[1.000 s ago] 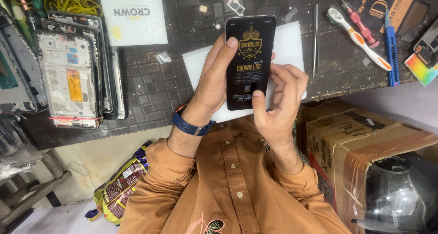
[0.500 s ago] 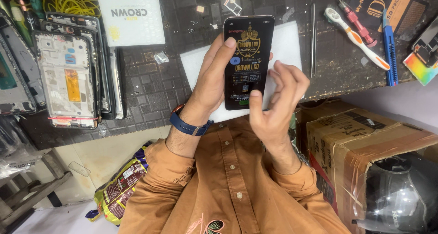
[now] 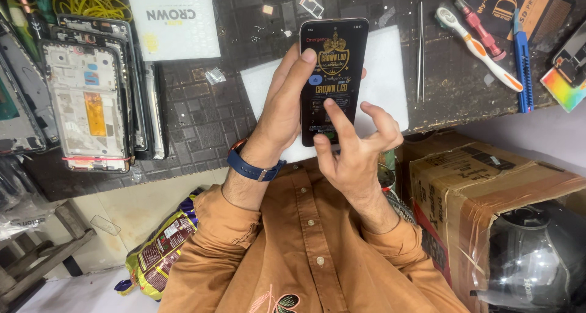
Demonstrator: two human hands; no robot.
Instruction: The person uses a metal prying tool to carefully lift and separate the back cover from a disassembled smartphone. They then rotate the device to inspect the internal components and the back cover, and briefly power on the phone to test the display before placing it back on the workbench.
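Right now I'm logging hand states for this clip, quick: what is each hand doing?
Left hand: closed around the black smartphone, thumb on its screen.
Right hand: open, holding nothing, index fingertip touching the smartphone's screen.

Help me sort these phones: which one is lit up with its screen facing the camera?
The black phone gripped by the left hand. Those stacked at the left lie backless, showing bare frames and no lit screen.

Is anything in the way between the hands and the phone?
No. The left hand already grips the phone from its side, and a finger of the right hand touches the screen directly. Nothing visible sits between them.
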